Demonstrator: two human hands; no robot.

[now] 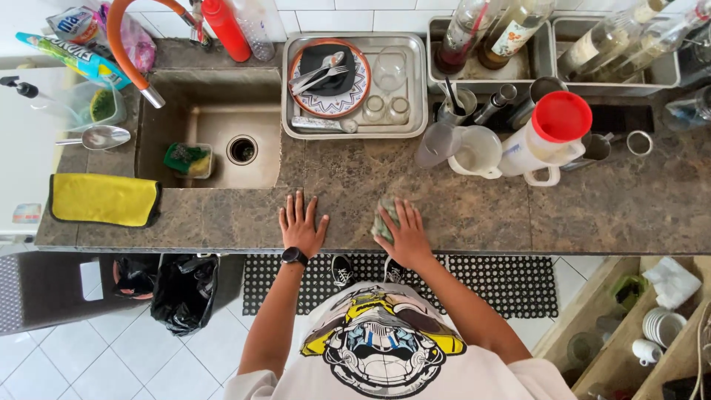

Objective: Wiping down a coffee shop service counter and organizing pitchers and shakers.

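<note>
Two hands on the stone counter (444, 215), just in front of the sink (215, 126). Left hand (301, 224) flat, fingers spread, holding nothing. Right hand (404, 233) grips a greenish cloth (385, 216), bunched, long axis running away from the person. Sink holds a small tub (189, 159) with a green-yellow sponge. Metal tray (355, 85) beside the sink carries a patterned plate, cutlery, glasses. Yellow cloth (104, 198) lies left of the sink.
</note>
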